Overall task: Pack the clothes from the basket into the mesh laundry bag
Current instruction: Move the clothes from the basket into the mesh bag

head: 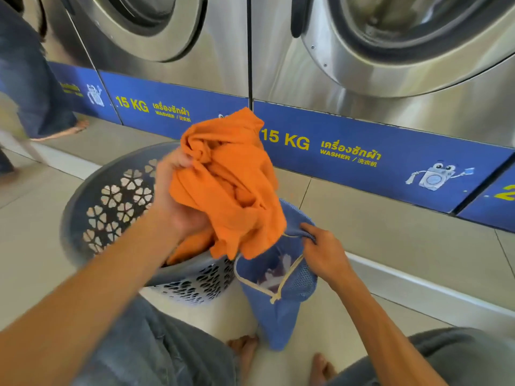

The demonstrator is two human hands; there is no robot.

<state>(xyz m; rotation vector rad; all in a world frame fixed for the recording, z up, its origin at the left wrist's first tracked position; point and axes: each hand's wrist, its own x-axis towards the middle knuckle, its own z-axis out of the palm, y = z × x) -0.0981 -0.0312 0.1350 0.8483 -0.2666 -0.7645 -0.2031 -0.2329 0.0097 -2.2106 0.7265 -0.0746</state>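
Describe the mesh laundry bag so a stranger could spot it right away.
Below the right washing machine, right of the grey basket, stands the bag. It is blue mesh with a cream drawstring, its rim pinched by the right hand.

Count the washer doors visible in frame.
2. One washer door at upper left, above the laundry basket; another washer door at upper right, above the mesh laundry bag. Both are cropped by the top edge. More machines may sit outside the frame.
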